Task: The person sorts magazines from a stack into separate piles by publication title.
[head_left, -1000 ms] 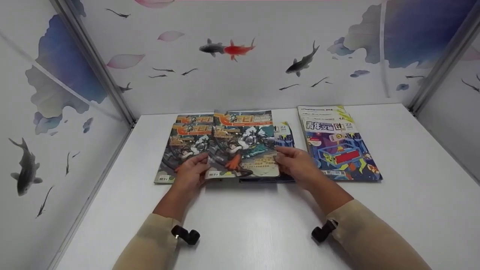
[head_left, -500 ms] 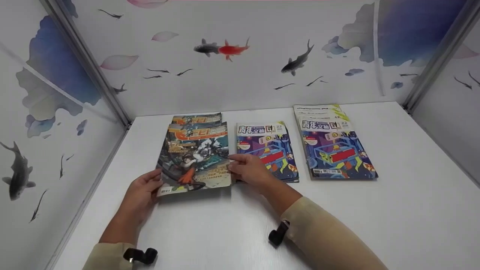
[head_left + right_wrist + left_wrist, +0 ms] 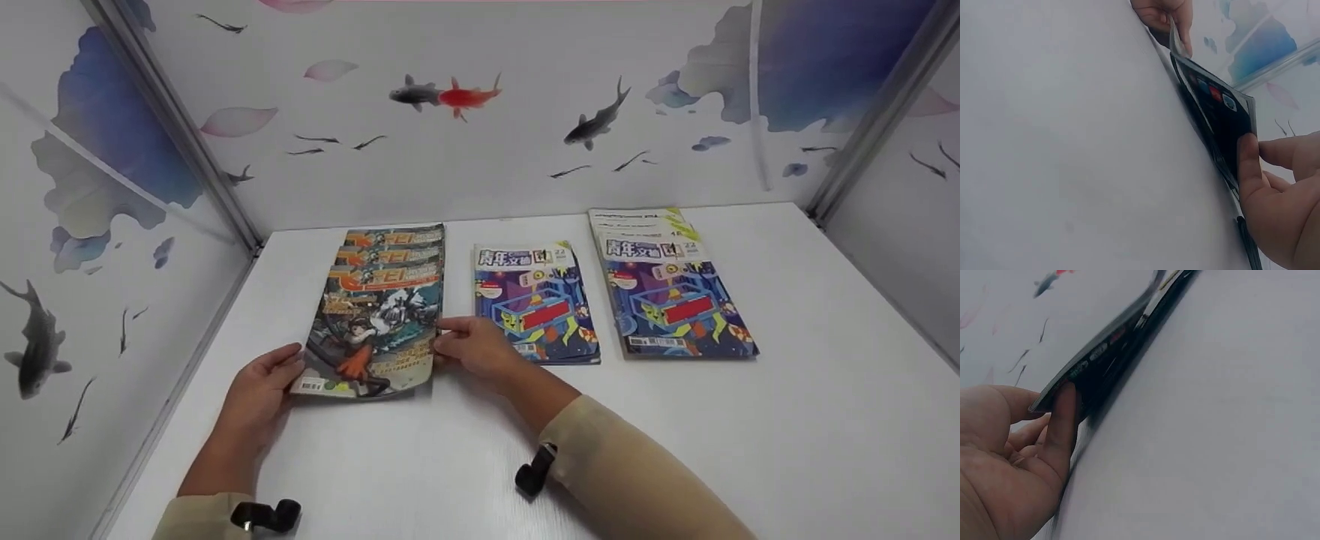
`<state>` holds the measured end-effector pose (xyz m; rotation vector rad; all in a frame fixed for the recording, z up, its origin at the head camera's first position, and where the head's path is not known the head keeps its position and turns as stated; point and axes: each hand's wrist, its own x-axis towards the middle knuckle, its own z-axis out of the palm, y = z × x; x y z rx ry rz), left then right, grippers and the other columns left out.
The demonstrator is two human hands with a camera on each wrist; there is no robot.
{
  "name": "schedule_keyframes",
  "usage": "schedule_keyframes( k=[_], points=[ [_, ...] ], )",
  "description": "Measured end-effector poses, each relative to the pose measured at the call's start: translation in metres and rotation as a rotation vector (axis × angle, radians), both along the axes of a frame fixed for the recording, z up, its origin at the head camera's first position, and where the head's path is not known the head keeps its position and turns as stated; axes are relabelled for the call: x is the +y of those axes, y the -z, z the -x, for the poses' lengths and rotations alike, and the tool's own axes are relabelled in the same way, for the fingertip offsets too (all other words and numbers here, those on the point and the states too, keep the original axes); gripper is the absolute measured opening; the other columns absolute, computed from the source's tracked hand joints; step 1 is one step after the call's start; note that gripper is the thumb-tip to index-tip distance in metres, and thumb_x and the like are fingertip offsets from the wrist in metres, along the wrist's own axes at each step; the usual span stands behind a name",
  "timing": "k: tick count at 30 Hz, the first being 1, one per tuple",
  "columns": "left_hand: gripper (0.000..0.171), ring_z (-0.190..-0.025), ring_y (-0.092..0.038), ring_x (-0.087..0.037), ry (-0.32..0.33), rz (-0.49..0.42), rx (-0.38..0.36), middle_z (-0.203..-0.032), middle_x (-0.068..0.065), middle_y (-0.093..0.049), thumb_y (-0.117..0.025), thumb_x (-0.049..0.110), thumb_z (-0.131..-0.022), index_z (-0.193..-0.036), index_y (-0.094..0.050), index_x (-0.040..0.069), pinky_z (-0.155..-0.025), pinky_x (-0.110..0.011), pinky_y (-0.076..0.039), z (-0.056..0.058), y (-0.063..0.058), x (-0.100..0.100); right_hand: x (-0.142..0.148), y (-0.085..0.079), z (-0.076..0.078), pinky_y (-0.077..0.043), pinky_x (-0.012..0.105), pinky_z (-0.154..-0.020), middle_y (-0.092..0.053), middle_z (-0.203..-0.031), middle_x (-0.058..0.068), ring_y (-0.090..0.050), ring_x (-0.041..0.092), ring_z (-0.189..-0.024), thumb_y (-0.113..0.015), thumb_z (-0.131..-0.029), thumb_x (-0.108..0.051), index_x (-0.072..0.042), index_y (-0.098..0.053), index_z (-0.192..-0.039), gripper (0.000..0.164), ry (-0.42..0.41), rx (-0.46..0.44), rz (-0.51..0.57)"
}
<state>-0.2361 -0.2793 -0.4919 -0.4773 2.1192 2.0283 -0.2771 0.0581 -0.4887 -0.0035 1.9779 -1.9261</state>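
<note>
Both hands hold a magazine (image 3: 375, 330) with an orange title and a dark figure-and-water cover. My left hand (image 3: 259, 390) pinches its left edge near the front corner; my right hand (image 3: 480, 352) pinches its right edge. In the left wrist view the magazine (image 3: 1100, 363) is lifted at the near side, its dark underside showing above the table. The right wrist view shows the right hand (image 3: 1280, 197) gripping the edge from this side and the left hand (image 3: 1165, 19) at the far end. Behind it, matching magazines (image 3: 397, 238) lie staggered, only their title strips showing.
A purple-covered pile of magazines (image 3: 536, 300) lies just right of my right hand. Farther right rests another staggered pile of similar magazines (image 3: 679, 300). White panels (image 3: 480, 172) painted with fish enclose the white table (image 3: 450, 465) at the back and sides.
The orange-titled magazine has moved left from over the middle pile to over the matching ones, then slightly toward me and lower. Both hands have travelled left with it, keeping their grip.
</note>
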Motion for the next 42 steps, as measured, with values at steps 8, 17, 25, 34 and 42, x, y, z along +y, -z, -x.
schedule_keyframes(
  k=[8,17,25,34,42],
  points=[
    [0.053,-0.150,-0.049,-0.020,-0.063,0.111,-0.003,-0.167,-0.010,-0.047,-0.053,0.027,-0.113,-0.163,-0.043,0.013,-0.107,-0.021,-0.055,0.000,-0.003,0.000,0.004,-0.003,-0.002,-0.063,0.028,-0.091,-0.077,-0.113,0.010,-0.076,0.016,-0.098,-0.069,-0.104,-0.013,-0.005,-0.064,-0.146,0.044,-0.017,0.002,-0.053],
    [0.048,-0.129,-0.061,-0.017,-0.224,0.156,0.070,-0.154,-0.011,-0.059,-0.052,0.028,-0.114,-0.159,-0.049,0.013,-0.094,-0.013,-0.058,-0.003,-0.011,-0.001,0.007,-0.004,0.000,-0.065,0.032,-0.094,-0.075,-0.115,0.015,-0.078,0.017,-0.096,-0.066,-0.105,-0.010,-0.002,-0.062,-0.148,0.044,-0.010,0.042,0.036],
    [0.048,-0.134,-0.061,-0.021,-0.264,0.034,0.174,-0.153,-0.014,-0.059,-0.052,0.027,-0.113,-0.158,-0.049,0.009,-0.101,-0.018,-0.058,0.007,-0.016,0.027,0.030,-0.009,0.005,-0.065,0.032,-0.095,-0.073,-0.132,0.016,-0.076,0.025,-0.109,-0.068,-0.105,-0.026,-0.011,-0.063,-0.149,0.046,0.013,0.063,0.011],
    [0.043,-0.126,-0.064,-0.024,-0.191,-0.065,0.184,-0.146,-0.015,-0.060,-0.051,0.024,-0.114,-0.154,-0.053,0.009,-0.097,-0.025,-0.060,0.030,-0.013,0.087,0.082,-0.012,0.006,-0.062,0.035,-0.100,-0.070,-0.139,0.014,-0.073,0.029,-0.117,-0.069,-0.106,-0.031,-0.016,-0.064,-0.149,0.045,0.062,0.094,-0.021],
    [0.041,-0.120,-0.067,-0.028,-0.022,-0.191,0.224,-0.140,-0.021,-0.065,-0.056,0.015,-0.111,-0.150,-0.056,0.002,-0.095,-0.032,-0.061,0.046,-0.018,0.163,0.146,-0.025,0.001,-0.060,0.035,-0.100,-0.067,-0.142,0.018,-0.074,0.034,-0.118,-0.067,-0.107,-0.035,-0.020,-0.061,-0.153,0.048,0.116,0.117,-0.101]
  ],
)
